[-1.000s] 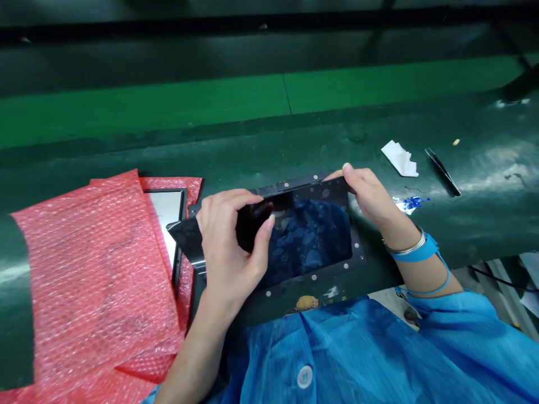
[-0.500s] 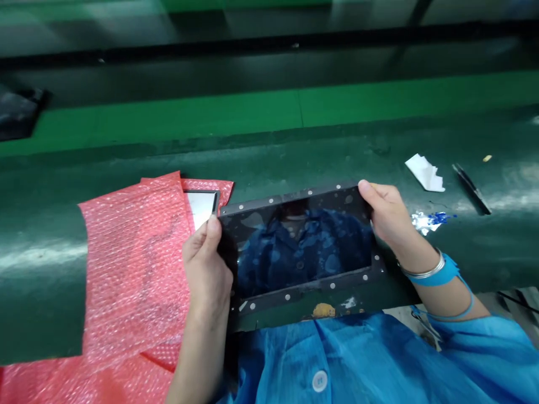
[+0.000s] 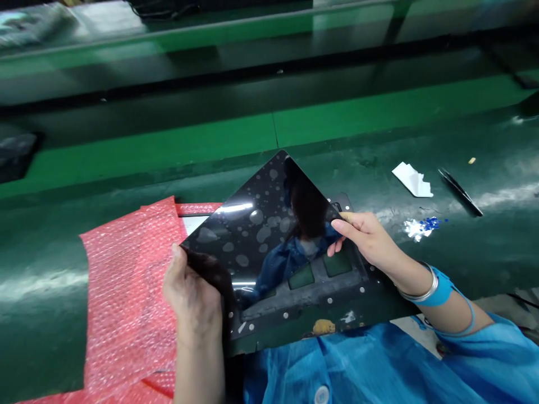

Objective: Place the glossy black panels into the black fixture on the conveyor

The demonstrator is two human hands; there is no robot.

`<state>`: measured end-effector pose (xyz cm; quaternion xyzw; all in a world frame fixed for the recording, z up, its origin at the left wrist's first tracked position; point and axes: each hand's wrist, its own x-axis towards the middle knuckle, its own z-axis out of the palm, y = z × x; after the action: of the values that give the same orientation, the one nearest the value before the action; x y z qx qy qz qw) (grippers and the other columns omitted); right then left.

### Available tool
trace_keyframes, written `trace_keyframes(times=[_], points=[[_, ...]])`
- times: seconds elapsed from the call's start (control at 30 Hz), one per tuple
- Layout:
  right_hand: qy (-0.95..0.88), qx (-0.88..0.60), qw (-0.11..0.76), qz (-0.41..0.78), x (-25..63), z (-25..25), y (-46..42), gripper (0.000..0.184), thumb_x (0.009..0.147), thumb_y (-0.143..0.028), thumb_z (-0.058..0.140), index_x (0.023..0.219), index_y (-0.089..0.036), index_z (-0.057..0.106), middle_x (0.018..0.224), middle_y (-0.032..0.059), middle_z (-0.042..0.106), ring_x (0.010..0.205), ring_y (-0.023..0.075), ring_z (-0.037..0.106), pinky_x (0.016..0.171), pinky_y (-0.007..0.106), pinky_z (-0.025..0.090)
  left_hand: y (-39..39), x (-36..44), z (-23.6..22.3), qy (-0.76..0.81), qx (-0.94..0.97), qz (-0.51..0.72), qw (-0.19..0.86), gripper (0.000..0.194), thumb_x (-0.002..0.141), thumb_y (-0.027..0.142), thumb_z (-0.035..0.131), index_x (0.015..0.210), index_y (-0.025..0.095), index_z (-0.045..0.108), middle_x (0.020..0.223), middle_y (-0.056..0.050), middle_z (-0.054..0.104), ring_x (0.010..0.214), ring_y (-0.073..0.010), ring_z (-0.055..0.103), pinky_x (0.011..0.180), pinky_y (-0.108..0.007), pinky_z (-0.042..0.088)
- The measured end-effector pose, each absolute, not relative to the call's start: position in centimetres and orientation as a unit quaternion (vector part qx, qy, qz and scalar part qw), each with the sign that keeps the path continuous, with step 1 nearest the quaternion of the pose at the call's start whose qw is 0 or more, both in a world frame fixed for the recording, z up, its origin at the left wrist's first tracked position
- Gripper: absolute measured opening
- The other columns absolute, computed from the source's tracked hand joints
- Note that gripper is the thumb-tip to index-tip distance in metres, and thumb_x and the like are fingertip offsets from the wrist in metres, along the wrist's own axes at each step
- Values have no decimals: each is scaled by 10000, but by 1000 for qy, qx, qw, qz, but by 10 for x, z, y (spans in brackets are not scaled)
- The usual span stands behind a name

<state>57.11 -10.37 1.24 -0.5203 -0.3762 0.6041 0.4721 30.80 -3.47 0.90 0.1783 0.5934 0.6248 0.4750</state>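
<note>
I hold a glossy black glass panel [image 3: 256,230] tilted up off a dark fixture plate [image 3: 320,294] dotted with small silver studs. My left hand [image 3: 191,294] grips the panel's near left edge. My right hand [image 3: 364,238] pinches its right edge between thumb and fingers. The panel's far corner points up and away, and its surface mirrors a blue-coated figure. The fixture lies flat at the table's near edge, with green cut-outs showing under the raised panel.
Red bubble wrap [image 3: 126,280] lies at the left, over another framed panel [image 3: 197,221]. A folded white paper [image 3: 412,179], black tweezers [image 3: 461,193] and blue-and-silver scraps [image 3: 419,227] lie at the right on the dark green table [image 3: 63,247]. A green conveyor strip [image 3: 168,143] runs behind.
The black panel lay flat on the fixture between both hands; now it is lifted and rotated, its far corner raised, uncovering the fixture beneath.
</note>
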Motion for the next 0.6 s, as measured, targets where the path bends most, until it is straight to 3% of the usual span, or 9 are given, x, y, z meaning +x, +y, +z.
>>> trace_keyframes(times=[0.13,0.27,0.5,0.6], points=[[-335,-520,488,615,576,10,-96,508,704,-656,786,687,-206,553,541,-13,577,536,180,661,494,264,509,-40,310,10,556,229,609,517,313,844,466,702,888,160,747,872,-32,762,845,-168,709,780,-245,575],[-273,-552,536,577,585,9,-90,530,632,-639,845,638,-208,535,496,-27,547,474,161,637,458,242,485,-58,301,9,543,309,529,574,412,641,458,884,901,162,762,850,-41,756,737,-175,704,660,-247,583],[-286,-568,531,560,592,7,-91,450,726,-616,796,661,-198,642,538,38,649,528,169,657,508,263,522,-70,303,24,543,341,447,624,401,567,361,952,889,173,804,863,-66,780,681,-160,713,537,-201,592],[-307,-555,518,574,593,9,-92,481,811,-649,701,700,-182,684,673,107,734,547,174,656,518,289,529,-61,301,28,545,327,435,638,396,522,348,963,821,147,802,784,-70,771,597,-152,700,484,-181,569]])
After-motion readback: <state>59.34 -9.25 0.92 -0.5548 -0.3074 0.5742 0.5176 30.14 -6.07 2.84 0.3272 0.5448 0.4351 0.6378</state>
